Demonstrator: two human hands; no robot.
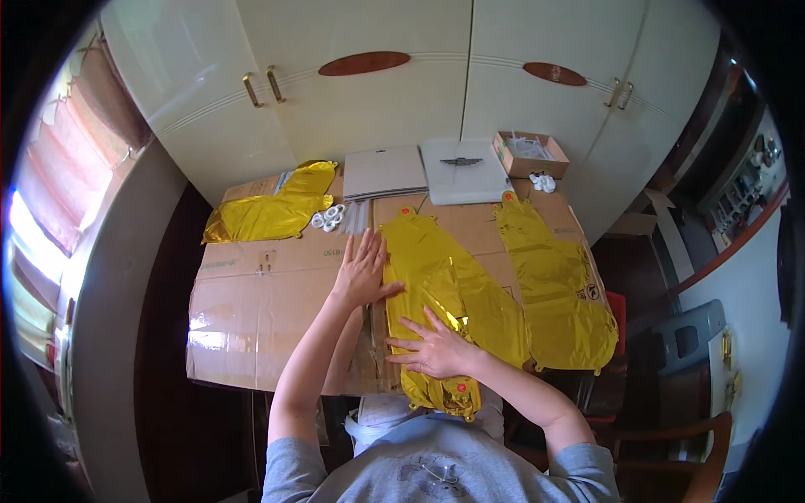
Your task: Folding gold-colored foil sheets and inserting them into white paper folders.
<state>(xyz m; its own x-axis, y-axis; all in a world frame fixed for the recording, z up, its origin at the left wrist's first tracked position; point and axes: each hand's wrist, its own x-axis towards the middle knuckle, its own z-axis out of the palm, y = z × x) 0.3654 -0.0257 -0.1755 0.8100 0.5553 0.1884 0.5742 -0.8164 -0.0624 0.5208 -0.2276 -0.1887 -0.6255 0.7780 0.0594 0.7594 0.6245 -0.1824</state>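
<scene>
The gold foil shape [457, 285] lies flat in the middle of the cardboard cover [251, 323], directly in front of the person. Its long axis runs from the far side towards the person's body, leaning a little to the right as it comes nearer. The narrow tip with a red dot points away; the crumpled near end, also with a red dot, passes over the near edge of the cardboard, close to the lap. The wide side swells to the right.

The left hand [360, 272] is opened flat on the foil's left edge, with fingers pointing away and grasping nothing. The right hand [434, 348] is spread wide on the nearer part, fingers pointing left, also without grip.

To the left, a broad stretch of bare cardboard reaches to its left edge. To the right, room is narrow: only a wedge of cardboard separates it from the second gold foil [562, 293], which reaches the right edge. White rings [329, 219] and clear strips [356, 216] lie beyond the left hand.
</scene>
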